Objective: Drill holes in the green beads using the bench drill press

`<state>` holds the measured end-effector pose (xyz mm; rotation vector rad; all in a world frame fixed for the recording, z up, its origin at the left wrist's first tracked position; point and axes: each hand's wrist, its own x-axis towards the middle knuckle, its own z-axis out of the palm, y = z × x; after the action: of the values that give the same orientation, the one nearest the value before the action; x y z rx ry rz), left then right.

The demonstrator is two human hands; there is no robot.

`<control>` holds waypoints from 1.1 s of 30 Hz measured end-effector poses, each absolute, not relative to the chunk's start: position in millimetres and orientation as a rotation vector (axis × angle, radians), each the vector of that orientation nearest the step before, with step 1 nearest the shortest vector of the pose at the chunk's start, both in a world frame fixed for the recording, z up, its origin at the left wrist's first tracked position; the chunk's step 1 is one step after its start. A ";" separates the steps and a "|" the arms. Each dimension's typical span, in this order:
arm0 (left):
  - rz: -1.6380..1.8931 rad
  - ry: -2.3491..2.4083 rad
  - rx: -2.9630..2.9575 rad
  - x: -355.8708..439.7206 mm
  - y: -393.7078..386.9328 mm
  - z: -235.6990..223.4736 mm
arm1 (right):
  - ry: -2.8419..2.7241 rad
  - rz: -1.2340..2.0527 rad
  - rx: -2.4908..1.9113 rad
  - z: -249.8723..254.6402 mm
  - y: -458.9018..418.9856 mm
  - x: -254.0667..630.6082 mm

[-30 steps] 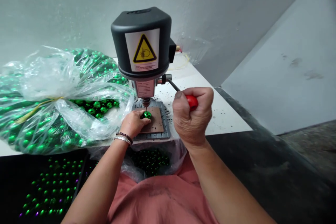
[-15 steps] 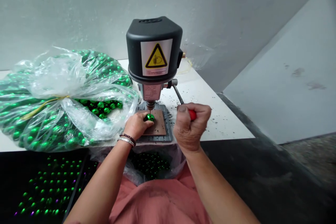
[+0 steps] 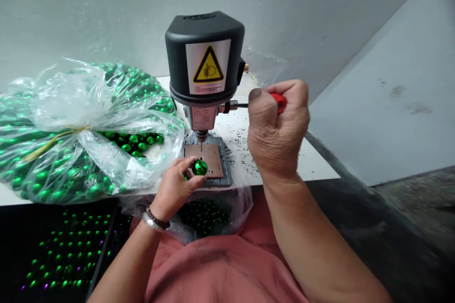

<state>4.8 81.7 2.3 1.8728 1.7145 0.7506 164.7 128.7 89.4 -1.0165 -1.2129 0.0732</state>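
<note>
My left hand [image 3: 177, 183] pinches a shiny green ball [image 3: 200, 167] between thumb and finger, with a small hole showing in its top. More green peeks out beneath those fingers. The ball is apart from the drill bit [image 3: 201, 146], just in front of it and over the near part of the brown board [image 3: 214, 156]. That board lies on the grey base of a small black drill press [image 3: 205, 57]. My right hand [image 3: 279, 130] is wrapped round the red knob [image 3: 279, 102] of the press's feed lever, which points right, about level.
A tied clear plastic bag of green balls [image 3: 71, 118] fills the left of the white table [image 3: 313, 161]. Dark shavings lie around the base. Below the table edge hangs an open plastic bag [image 3: 245, 201] with green balls; a dark tray [image 3: 103, 270] holds rows more.
The lever has swung up with my right hand, and the bit has lifted out of the ball. My left hand has drawn the ball toward me, off its spot under the bit.
</note>
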 end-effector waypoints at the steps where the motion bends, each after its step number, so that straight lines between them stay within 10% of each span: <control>1: 0.787 1.694 1.856 4.9 74.3 5.5 | -1.219 0.077 -1.008 88.8 128.4 164.7; 26: 0.948 1.483 1.634 7.7 22.7 13.8 | -1.231 0.253 -0.938 78.7 132.7 168.4; 33: 1.028 1.231 0.621 7.4 33.7 4.2 | -1.210 0.265 -0.901 80.2 131.5 167.0</control>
<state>7.4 33.7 4.2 0.6214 1.2312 1.0283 167.0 131.5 80.2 -0.9008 -1.2097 0.2647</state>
